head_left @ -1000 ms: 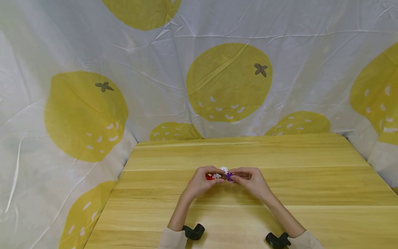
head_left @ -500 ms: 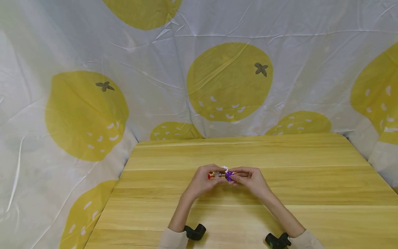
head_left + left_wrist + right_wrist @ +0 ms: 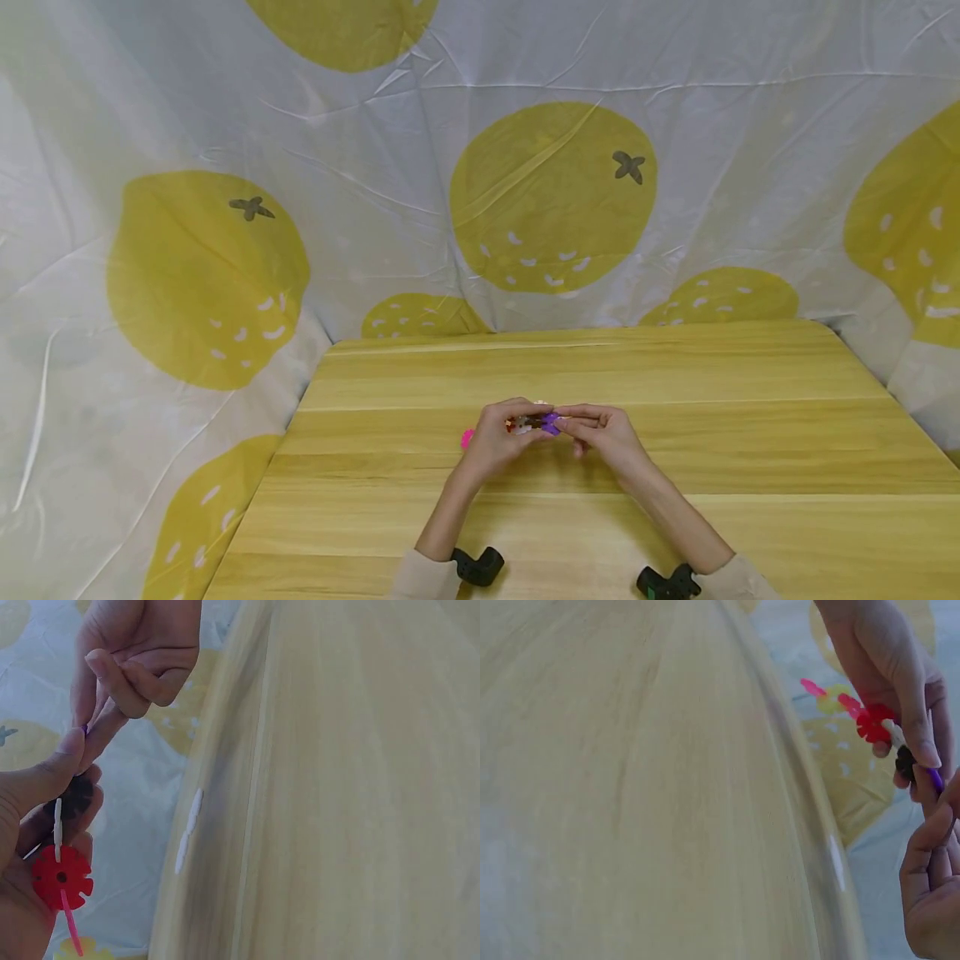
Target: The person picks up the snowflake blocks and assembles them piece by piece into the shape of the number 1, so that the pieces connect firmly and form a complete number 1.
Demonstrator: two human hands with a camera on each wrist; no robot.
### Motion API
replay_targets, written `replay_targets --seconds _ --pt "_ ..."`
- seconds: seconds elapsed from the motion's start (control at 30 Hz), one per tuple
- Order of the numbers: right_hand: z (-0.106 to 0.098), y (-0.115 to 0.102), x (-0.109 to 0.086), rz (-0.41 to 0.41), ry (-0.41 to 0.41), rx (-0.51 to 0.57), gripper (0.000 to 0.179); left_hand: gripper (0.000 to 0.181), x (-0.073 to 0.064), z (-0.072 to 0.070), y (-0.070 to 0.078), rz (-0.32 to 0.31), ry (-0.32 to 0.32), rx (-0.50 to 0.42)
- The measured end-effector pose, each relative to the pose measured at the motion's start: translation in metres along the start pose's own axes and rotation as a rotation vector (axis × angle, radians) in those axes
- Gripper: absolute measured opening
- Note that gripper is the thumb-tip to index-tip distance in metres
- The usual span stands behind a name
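Observation:
Above the table, both hands meet at a chain of notched interlocking plastic discs. My left hand [image 3: 497, 435] holds the chain, its thumb close to the purple end. In the left wrist view the black disc [image 3: 77, 796], a white disc [image 3: 58, 825] seen edge-on, the red disc [image 3: 64, 879] and a pink disc [image 3: 71, 924] follow one another. My right hand [image 3: 611, 435] pinches the purple disc [image 3: 551, 424] between thumb and forefinger. Only a sliver of the purple disc [image 3: 935, 780] shows in the right wrist view. Fingers hide where purple and black meet.
The wooden table [image 3: 675, 367] extends under and around both hands. Behind it hangs a pale cloth [image 3: 390, 208] printed with yellow fruit. Black devices [image 3: 480, 567] are strapped at both wrists.
The purple disc has turned from nearly face-on to a more slanted angle. A pink disc shows again left of my left hand. My left forearm has shifted slightly right.

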State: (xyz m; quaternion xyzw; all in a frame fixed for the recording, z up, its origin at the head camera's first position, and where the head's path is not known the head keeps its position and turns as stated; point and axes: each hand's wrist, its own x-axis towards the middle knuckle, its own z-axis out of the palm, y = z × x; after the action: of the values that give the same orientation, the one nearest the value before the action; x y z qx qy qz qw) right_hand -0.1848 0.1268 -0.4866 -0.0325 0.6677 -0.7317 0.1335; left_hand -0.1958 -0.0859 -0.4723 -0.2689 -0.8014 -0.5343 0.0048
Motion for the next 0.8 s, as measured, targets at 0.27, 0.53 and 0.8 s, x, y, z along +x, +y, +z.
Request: replay_targets --seconds 0.27,0.53,0.8 --pt "-0.012 -0.003 0.004 -0.016 0.002 -0.119 0.037 0.028 0.000 -0.012 -0.001 -0.078 0.031 0.040" --pt "-0.016 -0.003 0.011 0.032 0.015 -0.236 0.032 0.026 -0.003 -0.024 -0.006 -0.133 0.043 0.061" --pt "-0.012 0.000 0.023 0.027 0.002 -0.324 0.033 0.024 -0.004 -0.027 -0.009 -0.169 0.011 0.060"
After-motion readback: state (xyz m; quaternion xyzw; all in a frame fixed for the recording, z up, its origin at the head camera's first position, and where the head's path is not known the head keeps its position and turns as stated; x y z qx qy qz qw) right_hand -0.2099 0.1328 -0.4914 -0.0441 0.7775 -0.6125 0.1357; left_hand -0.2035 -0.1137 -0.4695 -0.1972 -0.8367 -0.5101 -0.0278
